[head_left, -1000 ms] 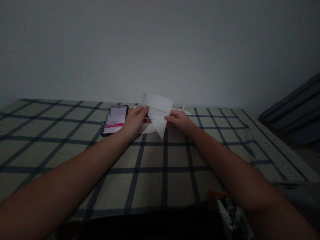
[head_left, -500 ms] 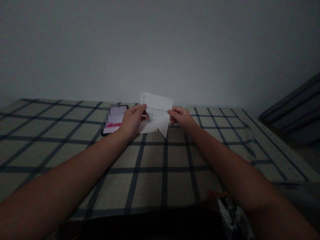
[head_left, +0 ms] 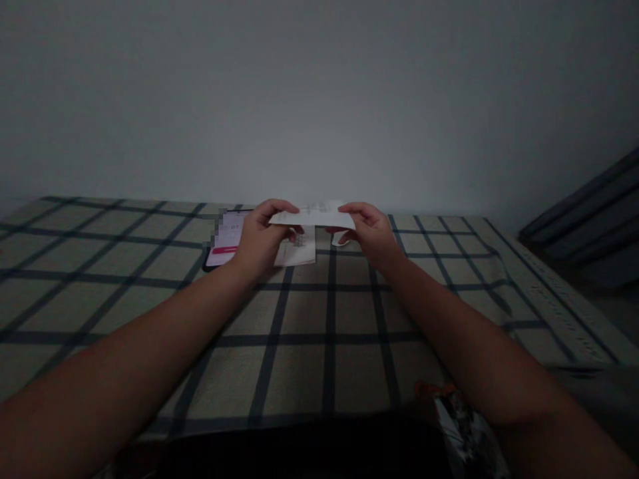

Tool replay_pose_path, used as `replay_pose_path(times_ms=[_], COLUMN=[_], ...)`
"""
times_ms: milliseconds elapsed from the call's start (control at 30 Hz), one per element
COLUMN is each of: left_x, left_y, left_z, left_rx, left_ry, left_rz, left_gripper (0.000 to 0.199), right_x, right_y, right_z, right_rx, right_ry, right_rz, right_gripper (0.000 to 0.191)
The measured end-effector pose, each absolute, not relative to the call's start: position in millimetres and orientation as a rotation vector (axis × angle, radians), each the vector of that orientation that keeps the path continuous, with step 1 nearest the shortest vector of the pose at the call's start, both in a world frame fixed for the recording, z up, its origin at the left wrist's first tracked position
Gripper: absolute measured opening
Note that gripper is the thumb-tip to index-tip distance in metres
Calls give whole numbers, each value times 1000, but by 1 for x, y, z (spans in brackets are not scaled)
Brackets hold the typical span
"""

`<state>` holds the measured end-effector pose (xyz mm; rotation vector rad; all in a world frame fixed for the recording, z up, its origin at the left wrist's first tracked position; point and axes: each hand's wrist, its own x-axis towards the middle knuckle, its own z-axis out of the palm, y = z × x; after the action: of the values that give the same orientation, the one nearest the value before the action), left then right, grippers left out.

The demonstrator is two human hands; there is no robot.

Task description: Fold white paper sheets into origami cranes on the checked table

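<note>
A white paper (head_left: 319,215) with faint dark marks is held up nearly flat between both hands. My left hand (head_left: 264,229) pinches its left end, thumb and fingers closed on it. On the right end, my right hand (head_left: 368,226) grips the same paper. Under it, another paper (head_left: 298,249) with a dark drawing lies on the checked cloth. A phone (head_left: 227,233) with a lit screen and a pink bar rests just left of my left hand. A small white object (head_left: 341,238) shows below my right fingers, partly hidden.
A checked cloth (head_left: 304,313) covers the surface up to a grey wall (head_left: 319,100). Dark folded fabric (head_left: 589,219) is at the far right. A shiny crumpled wrapper (head_left: 469,426) lies near the bottom edge, by my right forearm.
The held paper has tilted from upright to nearly flat, its marked side now showing on top. My right hand has shifted slightly right, and both hands have moved to the paper's ends.
</note>
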<state>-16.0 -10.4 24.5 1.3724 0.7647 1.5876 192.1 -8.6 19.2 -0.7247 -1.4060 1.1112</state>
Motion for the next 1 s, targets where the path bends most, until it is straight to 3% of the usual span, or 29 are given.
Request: replay_pose_path(times_ms=[167,533,767,900,1000], left_x=[-16,-18,-21,-14,-12], left_y=[-9,-18,-15,-16,-18], left_z=[20,29,25,25,25], left_rx=[1452,1733,1739,1539,1447], left_ry=[804,982,1127,1012,970], left_rz=[1574,1425,1323,1246,1124], left_gripper=[26,22,31,68,60], right_x=[193,200,197,197,196], right_y=[-10,-9,-2,2,2], right_z=[20,25,20,16,16], right_rx=[-605,-774,-840,-830,-825], right_ry=[-1515,-1545,-1442,-1398,-1412], right_rz=[1169,1030,1038,1044,1046], right_gripper=[38,34,34,41,44])
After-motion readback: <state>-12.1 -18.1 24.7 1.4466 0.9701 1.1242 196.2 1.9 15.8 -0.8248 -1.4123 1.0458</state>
